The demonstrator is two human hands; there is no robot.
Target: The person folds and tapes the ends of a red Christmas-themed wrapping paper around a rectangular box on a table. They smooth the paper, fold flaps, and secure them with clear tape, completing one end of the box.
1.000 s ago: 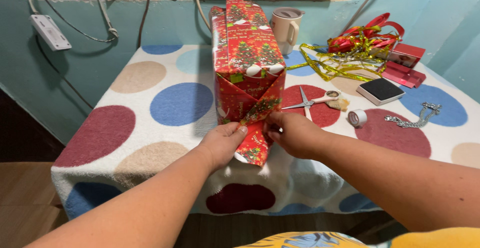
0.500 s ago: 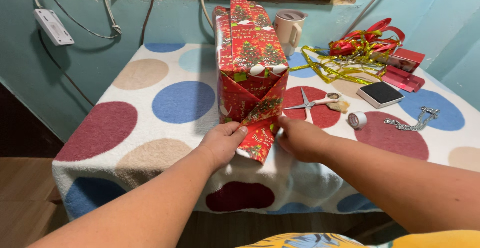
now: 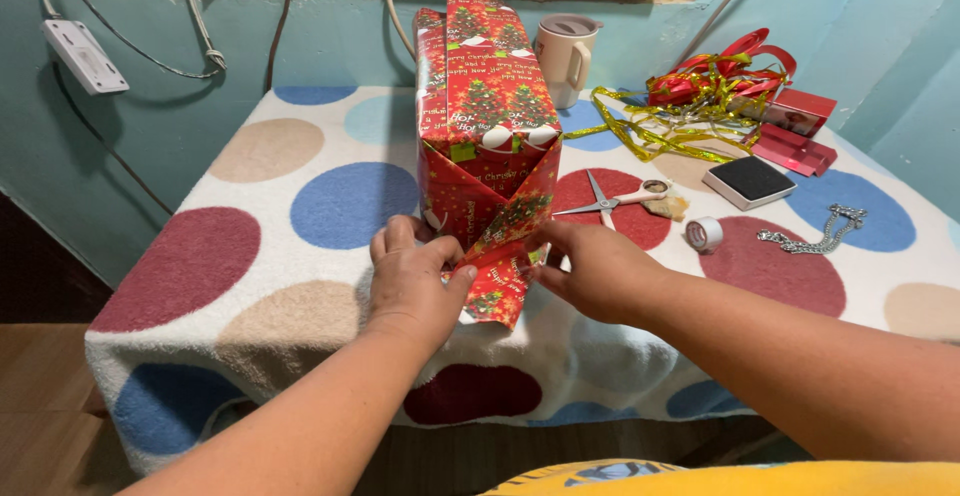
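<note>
Both hands pinch the box's (image 3: 487,106) loose paper flap (image 3: 497,286) near the table's (image 3: 300,256) front edge, left hand (image 3: 412,278) and right hand (image 3: 590,271) closed on it from either side, scissors (image 3: 612,199) just beside.
</note>
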